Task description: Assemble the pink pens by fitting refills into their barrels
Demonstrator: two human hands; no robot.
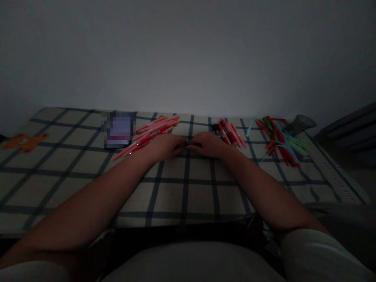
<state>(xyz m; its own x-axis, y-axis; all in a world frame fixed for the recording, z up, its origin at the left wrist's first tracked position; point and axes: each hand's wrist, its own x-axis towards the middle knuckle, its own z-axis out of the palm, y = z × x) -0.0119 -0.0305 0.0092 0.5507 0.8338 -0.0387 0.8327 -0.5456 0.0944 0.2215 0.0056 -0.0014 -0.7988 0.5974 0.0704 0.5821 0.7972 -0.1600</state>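
My left hand and my right hand lie at the middle of the table, backs up, fingertips almost meeting. On each hand the thumb stands apart from the loosely bent fingers. I make out nothing held, though the dim light blurs the small gap between them. Beside and behind my left hand lies a spread of pink and red pens. A smaller bunch of red, pink and black pens is just beyond my right hand.
A checked cloth covers the table, which stands against a pale wall. At left are a phone-like device, partly pixelated, and an orange bear-shaped piece. To the right lie colourful strips and a tilted clear cup.
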